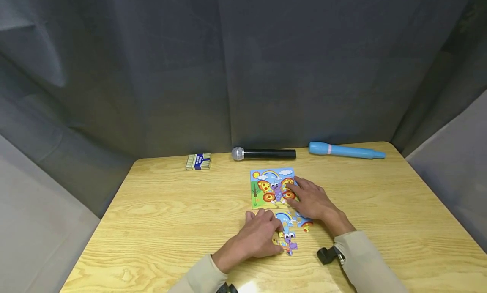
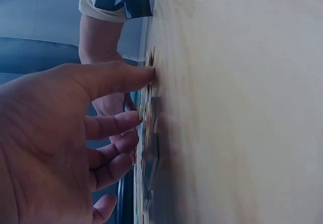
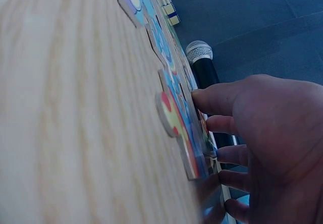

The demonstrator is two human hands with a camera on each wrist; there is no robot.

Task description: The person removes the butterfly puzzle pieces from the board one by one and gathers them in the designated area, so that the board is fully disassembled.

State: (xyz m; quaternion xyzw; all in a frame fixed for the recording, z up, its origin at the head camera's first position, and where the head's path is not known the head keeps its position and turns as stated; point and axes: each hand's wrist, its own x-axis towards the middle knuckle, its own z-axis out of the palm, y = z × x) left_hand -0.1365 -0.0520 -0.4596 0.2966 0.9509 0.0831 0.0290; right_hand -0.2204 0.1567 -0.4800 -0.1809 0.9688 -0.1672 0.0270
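Mid-assembly: left hand (image 1: 255, 238) flat, fingers open, touching loose puzzle pieces (image 1: 288, 238); right hand (image 1: 313, 200) open, resting on butterfly puzzle board (image 1: 266, 187); next likely needs a piece pinched.

Staged recording booth: grey fabric curtains (image 1: 243, 64) enclose a light wooden table (image 1: 160, 217) on all sides; assorted unrelated props line its far edge.

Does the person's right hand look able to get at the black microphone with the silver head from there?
Probably yes: the right hand rests on the butterfly puzzle board, and only bare wooden table separates that from the microphone.
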